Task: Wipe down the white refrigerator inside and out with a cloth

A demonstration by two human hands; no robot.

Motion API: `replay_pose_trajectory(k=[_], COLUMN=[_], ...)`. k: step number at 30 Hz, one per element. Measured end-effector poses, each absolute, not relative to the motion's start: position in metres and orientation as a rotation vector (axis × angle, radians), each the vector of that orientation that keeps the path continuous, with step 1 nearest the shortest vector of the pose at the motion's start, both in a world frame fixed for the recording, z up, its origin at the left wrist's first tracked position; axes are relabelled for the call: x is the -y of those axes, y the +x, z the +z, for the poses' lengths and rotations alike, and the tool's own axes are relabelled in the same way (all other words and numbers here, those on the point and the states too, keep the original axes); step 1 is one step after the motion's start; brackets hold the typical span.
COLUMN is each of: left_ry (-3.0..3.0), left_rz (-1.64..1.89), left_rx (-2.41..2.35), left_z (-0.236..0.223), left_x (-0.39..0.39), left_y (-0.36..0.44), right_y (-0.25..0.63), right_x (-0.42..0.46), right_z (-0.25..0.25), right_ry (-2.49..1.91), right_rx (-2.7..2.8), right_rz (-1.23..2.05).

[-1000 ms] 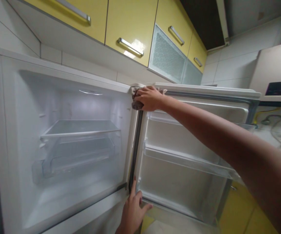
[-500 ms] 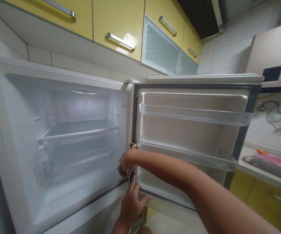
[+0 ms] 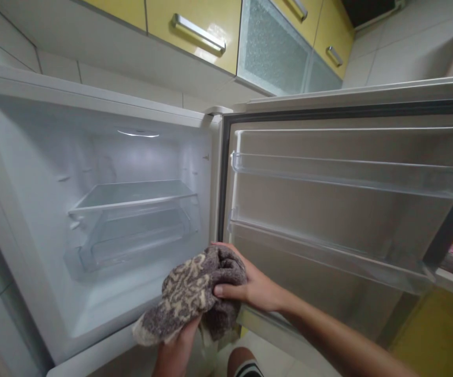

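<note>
Before the open fridge compartment (image 3: 33, 209), a cloth (image 3: 189, 288) is bunched, grey-brown with cream swirls. The right hand (image 3: 255, 285) grips it; the left hand (image 3: 181, 339) is beneath, its grip I cannot tell. Inside, a pale shelf (image 3: 135, 193) is above a clear tray (image 3: 140, 248); the door (image 3: 328, 220) carries two clear racks (image 3: 347, 178).

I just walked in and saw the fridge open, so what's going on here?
A person's right hand grips a bunched, patterned cloth in front of an open fridge. The left hand is under the cloth, its fingers hidden. The door stands wide open, with clear racks on its inner side. Inside the fridge is a shelf.
</note>
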State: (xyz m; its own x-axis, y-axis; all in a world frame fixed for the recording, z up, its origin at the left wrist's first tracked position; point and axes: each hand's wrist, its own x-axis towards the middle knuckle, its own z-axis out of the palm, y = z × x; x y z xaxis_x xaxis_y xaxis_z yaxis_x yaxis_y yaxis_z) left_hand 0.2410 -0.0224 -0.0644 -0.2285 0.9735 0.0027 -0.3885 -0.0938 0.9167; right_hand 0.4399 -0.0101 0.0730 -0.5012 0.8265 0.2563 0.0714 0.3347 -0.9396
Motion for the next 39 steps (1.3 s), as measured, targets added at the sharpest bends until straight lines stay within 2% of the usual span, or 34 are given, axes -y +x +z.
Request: replay_pose_trajectory(k=[2, 5, 9, 14, 22, 25, 29, 33, 36, 39], left_ry=[0.864, 0.983, 1.252, 1.426, 1.449, 1.396, 1.266, 1.017, 1.063, 1.281], left_rz=[1.508, 1.447, 1.48, 1.585, 1.669, 1.621, 1.516, 1.436, 1.344, 1.298], left_rx=[-1.129, -1.14, -1.094, -1.322, -1.532, -1.458, -1.204, -1.007, -1.011, -1.185], left_z=[-0.049, -0.023, -0.007, -0.005, 0.029, 0.037, 0.038, 0.031, 0.006, -0.029], left_x=[0.028, 0.031, 0.028, 0.022, 0.026, 0.022, 0.011, 0.011, 0.022, 0.036], left_y=[0.239, 0.238, 0.23, 0.207, 0.196, 0.215, 0.237, 0.23, 0.223, 0.227], right_y=[0.45, 0.46, 0.461, 0.455, 0.457, 0.44, 0.416, 0.409, 0.407, 0.4], right_x=[0.015, 0.015, 0.014, 0.013, 0.009, 0.019, 0.027, 0.02, 0.014, 0.012], right_z=[0.062, 0.056, 0.056, 0.045, 0.025, 0.021, 0.008, -0.009, -0.016, -0.019], right_ry=[-0.708, -0.636, -0.807, -1.039, -1.322, -1.165, -0.919, -0.857, -0.859, -0.977], right_rx=[1.695, 1.658, 1.684, 1.84, 1.981, 2.06, 2.055, 1.679, 1.294, 1.132], right_rz=[1.494, 1.567, 1.314, 0.948, 0.825, 0.836, 0.936, 1.252, 1.453, 1.482])
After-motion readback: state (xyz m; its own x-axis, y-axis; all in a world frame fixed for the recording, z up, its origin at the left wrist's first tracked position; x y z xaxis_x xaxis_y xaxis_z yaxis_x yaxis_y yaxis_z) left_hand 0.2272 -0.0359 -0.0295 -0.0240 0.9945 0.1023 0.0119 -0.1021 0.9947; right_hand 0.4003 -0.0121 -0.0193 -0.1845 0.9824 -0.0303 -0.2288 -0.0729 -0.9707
